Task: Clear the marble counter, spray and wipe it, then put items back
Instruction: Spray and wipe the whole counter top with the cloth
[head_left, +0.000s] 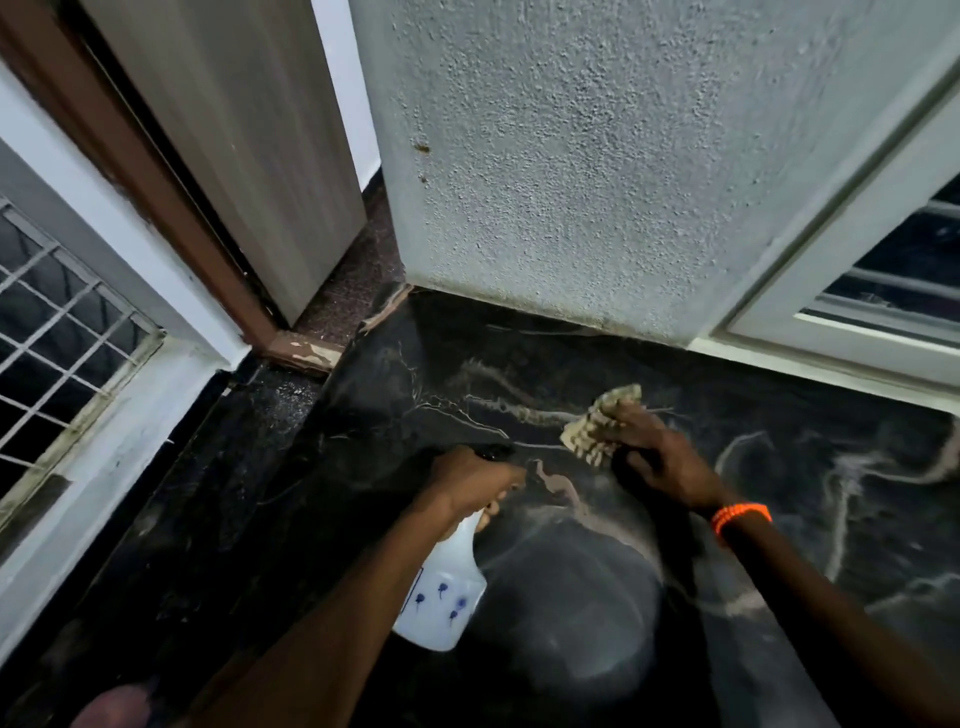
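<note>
Hands at lower centre of frame: left (470, 480) gripping white plastic spray bottle (441, 597), right (660, 460) clutching beige ribbed cloth (597, 423) against black veined marble table (779, 467).

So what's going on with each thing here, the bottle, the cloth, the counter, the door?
spray bottle: held tilted in the left hand, fingers on the trigger end.
cloth: bunched, pressed on the counter under the right hand.
marble counter: dark, veined, with no other items in view.
door: ajar.
orange wristband: on the right wrist.
</note>
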